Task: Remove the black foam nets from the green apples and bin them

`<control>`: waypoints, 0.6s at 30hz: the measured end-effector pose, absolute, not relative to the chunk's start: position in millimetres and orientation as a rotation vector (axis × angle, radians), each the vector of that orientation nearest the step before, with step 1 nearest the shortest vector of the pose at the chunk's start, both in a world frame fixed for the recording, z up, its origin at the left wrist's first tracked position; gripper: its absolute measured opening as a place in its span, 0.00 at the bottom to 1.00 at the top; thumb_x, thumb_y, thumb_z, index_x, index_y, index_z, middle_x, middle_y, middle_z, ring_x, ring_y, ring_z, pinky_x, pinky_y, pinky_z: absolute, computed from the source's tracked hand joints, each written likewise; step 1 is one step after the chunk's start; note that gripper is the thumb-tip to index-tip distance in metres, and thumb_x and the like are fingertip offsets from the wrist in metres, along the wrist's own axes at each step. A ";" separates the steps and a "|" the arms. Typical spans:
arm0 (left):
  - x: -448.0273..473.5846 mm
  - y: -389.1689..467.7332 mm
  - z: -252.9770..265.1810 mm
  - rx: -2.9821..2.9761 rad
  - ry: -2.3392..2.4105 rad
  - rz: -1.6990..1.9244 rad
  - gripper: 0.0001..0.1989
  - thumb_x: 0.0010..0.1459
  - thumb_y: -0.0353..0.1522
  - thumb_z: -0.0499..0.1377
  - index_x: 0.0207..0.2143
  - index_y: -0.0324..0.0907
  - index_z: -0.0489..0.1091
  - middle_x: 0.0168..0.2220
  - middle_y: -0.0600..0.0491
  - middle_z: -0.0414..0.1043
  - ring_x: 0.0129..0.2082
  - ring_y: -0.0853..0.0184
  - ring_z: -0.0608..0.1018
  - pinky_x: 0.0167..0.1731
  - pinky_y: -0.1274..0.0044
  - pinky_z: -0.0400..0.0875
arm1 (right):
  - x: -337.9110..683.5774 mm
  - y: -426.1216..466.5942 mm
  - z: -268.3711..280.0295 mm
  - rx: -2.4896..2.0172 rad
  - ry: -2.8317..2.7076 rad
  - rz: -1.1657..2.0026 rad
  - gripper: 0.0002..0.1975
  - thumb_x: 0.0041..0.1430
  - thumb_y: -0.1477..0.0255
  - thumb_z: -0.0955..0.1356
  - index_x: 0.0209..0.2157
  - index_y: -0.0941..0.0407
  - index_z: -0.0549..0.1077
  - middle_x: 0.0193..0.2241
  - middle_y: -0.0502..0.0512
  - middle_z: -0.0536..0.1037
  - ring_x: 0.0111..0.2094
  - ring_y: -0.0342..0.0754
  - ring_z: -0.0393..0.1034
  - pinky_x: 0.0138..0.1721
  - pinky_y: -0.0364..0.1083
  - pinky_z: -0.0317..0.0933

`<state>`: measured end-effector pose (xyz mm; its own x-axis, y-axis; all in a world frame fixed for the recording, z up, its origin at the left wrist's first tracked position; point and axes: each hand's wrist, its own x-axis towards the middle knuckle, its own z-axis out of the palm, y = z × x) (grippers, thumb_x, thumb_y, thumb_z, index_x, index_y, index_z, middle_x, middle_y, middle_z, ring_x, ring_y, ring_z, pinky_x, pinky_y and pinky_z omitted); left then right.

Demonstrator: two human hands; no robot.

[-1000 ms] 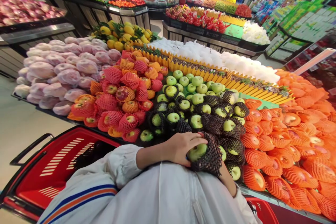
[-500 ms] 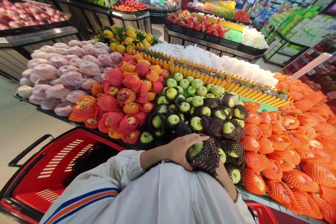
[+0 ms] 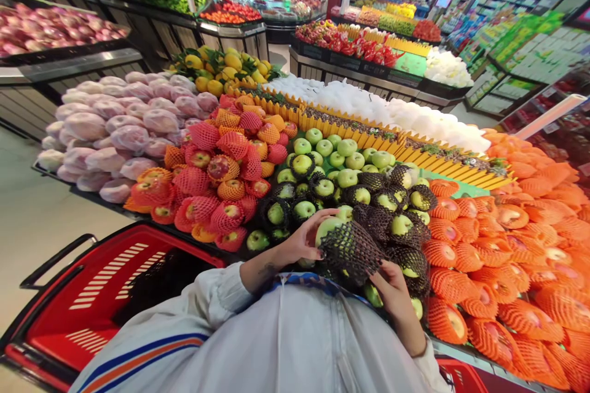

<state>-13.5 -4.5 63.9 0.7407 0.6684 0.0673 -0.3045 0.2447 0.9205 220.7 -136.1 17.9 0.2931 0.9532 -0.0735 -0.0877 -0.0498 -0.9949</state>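
- At the fruit stand, watching from beside it; head view, clock face centred on the held fruit.
- Green apple [image 3: 326, 228]: off the display surface, in front of the person's pale jacket [image 3: 304, 338]; its bare side faces 10 o'clock.
- Black mesh net [image 3: 353, 249]: covers the rest of the apple, its slack end drawn toward 4 o'clock.
- Left hand [image 3: 300, 242]: at 9 o'clock, clamped on the apple, thumb below and fingers above.
- Right hand [image 3: 394, 290]: at 4 o'clock, fingertips closed on the net's loose edge; hands apart from each other.
- Other green apples [image 3: 347, 178]: heaped around 12 o'clock, some bare, some in black mesh.
- Fruit in red and orange nets [image 3: 230, 187]: 10 o'clock; wrapped pinkish fruit [image 3: 131, 138] farther out on that line.
- Yellow fruit [image 3: 232, 61]: near 11 o'clock, leaves among it.
- Orange-netted fruit [image 3: 483, 264]: 3 o'clock, right alongside the green heap.
- Red cart [image 3: 50, 322]: between 8 and 9 o'clock; dark item [image 3: 159, 285] inside, too unclear to identify.
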 end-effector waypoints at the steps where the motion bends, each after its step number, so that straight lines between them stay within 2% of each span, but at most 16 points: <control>1: -13.0 -4.2 64.6 1.131 0.377 0.692 0.53 0.38 0.44 0.75 0.65 0.45 0.58 0.60 0.40 0.66 0.61 0.50 0.70 0.60 0.61 0.64 | 220.1 -135.8 19.4 -1.307 -0.873 1.032 0.19 0.44 0.59 0.81 0.36 0.51 0.79 0.27 0.50 0.77 0.28 0.49 0.71 0.36 0.49 0.69; 3: -11.6 -3.7 64.6 1.120 0.384 0.694 0.51 0.37 0.44 0.76 0.63 0.43 0.61 0.60 0.39 0.66 0.61 0.49 0.70 0.60 0.61 0.63 | 218.0 -133.2 26.1 -1.236 -0.818 0.989 0.16 0.48 0.59 0.79 0.36 0.51 0.79 0.26 0.50 0.77 0.26 0.48 0.70 0.32 0.48 0.68; 5: -10.4 -3.5 63.1 1.118 0.391 0.690 0.52 0.36 0.45 0.76 0.62 0.42 0.63 0.61 0.38 0.65 0.62 0.48 0.69 0.61 0.60 0.63 | 214.8 -128.4 38.4 -1.121 -0.787 0.922 0.12 0.55 0.58 0.75 0.36 0.50 0.79 0.30 0.52 0.78 0.28 0.48 0.72 0.31 0.47 0.68; 7: -9.8 -3.6 60.9 1.126 0.392 0.690 0.52 0.36 0.45 0.76 0.62 0.41 0.63 0.62 0.38 0.64 0.62 0.48 0.69 0.61 0.60 0.63 | 211.2 -123.2 53.2 -1.036 -0.818 0.803 0.15 0.57 0.55 0.74 0.41 0.48 0.79 0.41 0.55 0.79 0.41 0.52 0.74 0.40 0.49 0.69; 8: -9.5 -3.9 59.9 1.137 0.390 0.695 0.51 0.36 0.44 0.76 0.63 0.41 0.62 0.63 0.38 0.64 0.62 0.48 0.69 0.61 0.60 0.62 | 209.4 -121.3 59.6 -1.024 -0.863 0.767 0.21 0.56 0.52 0.74 0.47 0.47 0.77 0.49 0.57 0.77 0.50 0.55 0.71 0.48 0.52 0.68; 10: -8.3 -5.2 59.1 1.182 0.388 0.710 0.50 0.38 0.40 0.76 0.63 0.41 0.61 0.62 0.38 0.64 0.62 0.50 0.70 0.61 0.62 0.64 | 205.6 -119.8 66.7 -1.033 -0.970 0.781 0.42 0.47 0.43 0.75 0.59 0.47 0.69 0.62 0.60 0.66 0.64 0.61 0.58 0.61 0.58 0.58; 12: -5.9 -7.5 60.3 1.257 0.416 0.709 0.49 0.40 0.37 0.75 0.63 0.41 0.60 0.61 0.39 0.65 0.59 0.51 0.72 0.56 0.64 0.69 | 201.2 -121.8 63.6 -1.054 -1.047 0.920 0.57 0.38 0.37 0.75 0.66 0.47 0.59 0.67 0.61 0.58 0.67 0.66 0.51 0.64 0.63 0.52; 13: -4.3 -9.0 61.6 1.304 0.449 0.706 0.49 0.40 0.35 0.75 0.64 0.41 0.59 0.61 0.39 0.66 0.58 0.52 0.72 0.53 0.66 0.72 | 198.6 -123.5 58.3 -1.065 -1.064 1.012 0.60 0.36 0.37 0.75 0.67 0.47 0.56 0.67 0.62 0.57 0.68 0.66 0.50 0.65 0.64 0.51; 15: -1.0 -12.4 65.1 1.409 0.534 0.701 0.49 0.40 0.35 0.75 0.64 0.41 0.58 0.61 0.39 0.65 0.57 0.52 0.72 0.47 0.69 0.75 | 193.2 -126.5 42.4 -1.119 -1.050 1.167 0.59 0.38 0.41 0.77 0.67 0.49 0.56 0.67 0.62 0.58 0.69 0.64 0.49 0.66 0.63 0.51; 18: 0.9 -16.5 70.4 1.577 0.630 0.703 0.47 0.41 0.37 0.74 0.63 0.42 0.60 0.64 0.39 0.60 0.61 0.50 0.68 0.44 0.70 0.77 | 186.0 -126.2 17.1 -1.289 -0.904 1.206 0.50 0.44 0.48 0.78 0.65 0.50 0.60 0.62 0.62 0.66 0.67 0.61 0.54 0.67 0.62 0.49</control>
